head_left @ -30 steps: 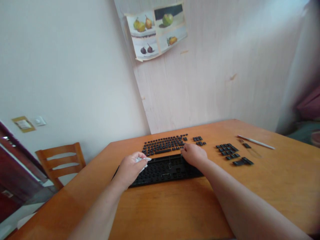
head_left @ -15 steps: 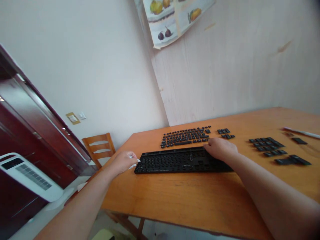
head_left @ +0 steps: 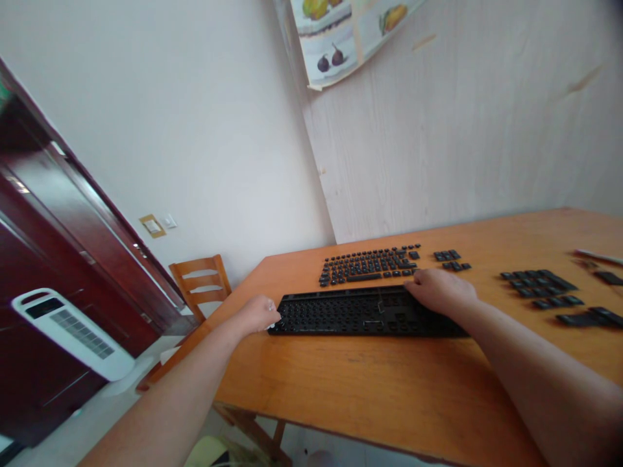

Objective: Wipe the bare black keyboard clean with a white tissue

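Note:
A black keyboard base [head_left: 335, 314] with its keycaps off lies flat on the wooden table. My right hand [head_left: 438, 288] is closed over its right part, with the thumb side at the back edge; the fingertips are hidden. At the base's left end is my left hand [head_left: 259, 315], its fingers pinched round a crumpled white tissue [head_left: 272, 325]. Only a small bit of the tissue shows, against the left edge of the base. Behind the base, loose black keycaps [head_left: 367, 264] are laid out in keyboard order.
To the right lie more keycaps [head_left: 538, 283] and dark strip-like pieces [head_left: 591, 318]. A thin pen-like stick [head_left: 601, 257] rests near the table's far right. A wooden chair [head_left: 199, 282] stands beyond the left edge of the table [head_left: 341, 383], and a white appliance [head_left: 73, 334] stands by the door.
My left hand has moved in against the left end of the keyboard base with the tissue, less of which shows now. My right hand keeps its hold; the view has shifted slightly.

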The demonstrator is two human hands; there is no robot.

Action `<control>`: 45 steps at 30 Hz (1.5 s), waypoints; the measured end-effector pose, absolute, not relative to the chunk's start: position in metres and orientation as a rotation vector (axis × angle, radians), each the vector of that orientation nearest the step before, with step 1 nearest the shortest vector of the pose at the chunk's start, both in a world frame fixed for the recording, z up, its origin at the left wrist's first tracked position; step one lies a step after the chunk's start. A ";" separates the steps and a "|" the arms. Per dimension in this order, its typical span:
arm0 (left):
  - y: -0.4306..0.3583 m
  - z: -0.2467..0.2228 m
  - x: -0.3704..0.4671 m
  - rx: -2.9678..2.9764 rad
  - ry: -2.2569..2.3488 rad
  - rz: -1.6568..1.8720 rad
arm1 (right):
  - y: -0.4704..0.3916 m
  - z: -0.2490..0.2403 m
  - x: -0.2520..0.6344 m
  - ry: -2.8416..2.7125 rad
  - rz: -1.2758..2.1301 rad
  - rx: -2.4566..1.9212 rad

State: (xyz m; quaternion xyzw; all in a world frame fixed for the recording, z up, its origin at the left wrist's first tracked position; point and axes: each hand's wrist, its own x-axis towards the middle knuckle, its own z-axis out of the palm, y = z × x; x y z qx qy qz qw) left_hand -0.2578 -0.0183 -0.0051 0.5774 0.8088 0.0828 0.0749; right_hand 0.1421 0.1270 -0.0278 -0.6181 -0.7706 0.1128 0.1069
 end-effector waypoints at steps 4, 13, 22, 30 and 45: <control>-0.014 -0.006 -0.252 1.719 2.416 0.222 | 0.128 -0.029 0.142 -2.264 0.328 -1.817; -0.006 -0.001 -0.229 1.725 2.315 0.208 | 0.129 -0.030 0.142 -2.263 0.339 -1.821; -0.009 -0.005 -0.222 1.698 2.273 0.273 | 0.128 -0.031 0.141 -2.265 0.323 -1.815; -0.010 -0.004 -0.219 1.701 2.270 0.317 | 0.126 -0.028 0.141 -2.275 0.327 -1.813; -0.001 -0.006 -0.197 1.789 2.167 0.292 | 0.125 -0.027 0.140 -2.275 0.328 -1.813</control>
